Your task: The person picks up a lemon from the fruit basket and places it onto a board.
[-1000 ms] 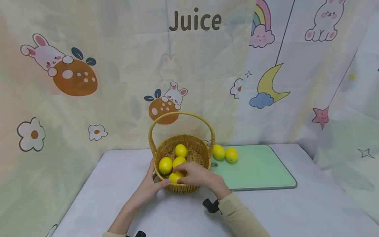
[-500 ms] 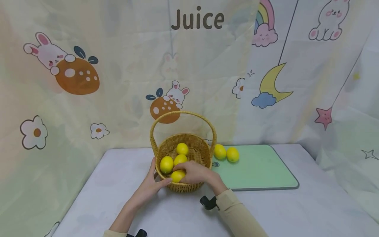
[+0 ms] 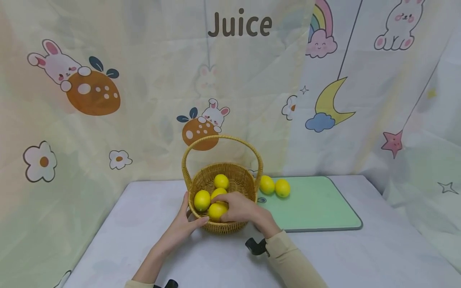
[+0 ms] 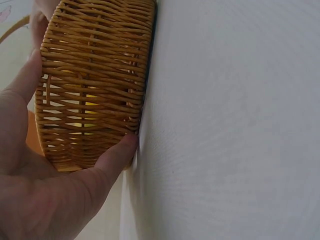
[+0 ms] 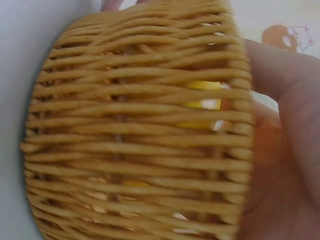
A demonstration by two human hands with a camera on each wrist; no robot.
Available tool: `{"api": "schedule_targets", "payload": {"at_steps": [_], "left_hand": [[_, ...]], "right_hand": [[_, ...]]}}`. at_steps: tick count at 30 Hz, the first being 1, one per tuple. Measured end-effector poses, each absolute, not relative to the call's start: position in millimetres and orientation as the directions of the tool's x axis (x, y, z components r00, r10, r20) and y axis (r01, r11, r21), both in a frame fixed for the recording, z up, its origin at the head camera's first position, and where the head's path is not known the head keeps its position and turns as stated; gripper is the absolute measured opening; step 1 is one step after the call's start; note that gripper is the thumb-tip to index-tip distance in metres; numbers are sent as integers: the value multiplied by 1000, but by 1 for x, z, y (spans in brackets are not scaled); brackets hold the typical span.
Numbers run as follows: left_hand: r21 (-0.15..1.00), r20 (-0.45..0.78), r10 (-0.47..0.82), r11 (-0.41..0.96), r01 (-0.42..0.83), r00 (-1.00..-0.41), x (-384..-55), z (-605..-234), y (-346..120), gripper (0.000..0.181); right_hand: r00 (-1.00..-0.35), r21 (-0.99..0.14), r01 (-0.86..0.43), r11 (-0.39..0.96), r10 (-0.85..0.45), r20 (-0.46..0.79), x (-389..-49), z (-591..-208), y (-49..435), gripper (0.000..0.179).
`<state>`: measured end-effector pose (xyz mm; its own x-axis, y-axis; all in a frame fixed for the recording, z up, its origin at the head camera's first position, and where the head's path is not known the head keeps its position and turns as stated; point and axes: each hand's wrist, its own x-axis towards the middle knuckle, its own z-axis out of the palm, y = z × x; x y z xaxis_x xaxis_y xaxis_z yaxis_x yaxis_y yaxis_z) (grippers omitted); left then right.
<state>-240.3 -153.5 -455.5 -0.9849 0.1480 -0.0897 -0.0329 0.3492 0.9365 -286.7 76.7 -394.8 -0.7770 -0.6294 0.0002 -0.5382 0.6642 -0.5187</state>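
A woven basket [image 3: 225,229] with a tall arched handle stands on the table. My left hand [image 3: 183,221] grips its left side, thumb at the front rim and fingers along the outer wall. In the left wrist view, that hand [image 4: 60,185] is spread against the wickerwork [image 4: 100,65]. My right hand [image 3: 238,207] reaches over the front rim and holds a lemon [image 3: 217,211] inside the basket. Close by lie a left lemon [image 3: 202,201], a middle lemon [image 3: 218,194] and a rear lemon [image 3: 221,181]. The right wrist view mostly shows the basket wall [image 5: 135,125], with yellow through its gaps.
Right of the basket lies a pale green cutting board [image 3: 317,208] with a dark edge. Two lemons, one nearer the basket [image 3: 267,185] and another beside it [image 3: 282,188], rest at its back left. A printed cloth [image 3: 151,80] hangs behind the white-covered table [image 3: 144,224].
The lemon in my right hand has shifted slightly away from the front rim, further into the basket. The left hand and basket have stayed put.
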Motion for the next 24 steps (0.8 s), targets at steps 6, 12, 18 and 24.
{"api": "schedule_targets", "payload": {"at_steps": [6, 12, 18, 24], "left_hand": [[933, -94, 144, 359, -36, -985, -242, -457, -153, 115], [933, -97, 153, 358, -37, -984, -242, -456, -154, 116], [937, -86, 159, 348, -26, -983, -242, -455, -156, 114], [936, -85, 165, 352, -22, -983, -243, -457, -155, 114]], "right_hand": [[-804, -494, -530, 690, -594, 32, -280, -379, 88, 54], [-812, -485, -541, 688, -578, 86, -274, -368, 103, 53], [-818, -494, -543, 679, -561, 129, -272, -362, 118, 55], [-863, -541, -470, 698, -492, 115, -270, -354, 136, 56]]}}
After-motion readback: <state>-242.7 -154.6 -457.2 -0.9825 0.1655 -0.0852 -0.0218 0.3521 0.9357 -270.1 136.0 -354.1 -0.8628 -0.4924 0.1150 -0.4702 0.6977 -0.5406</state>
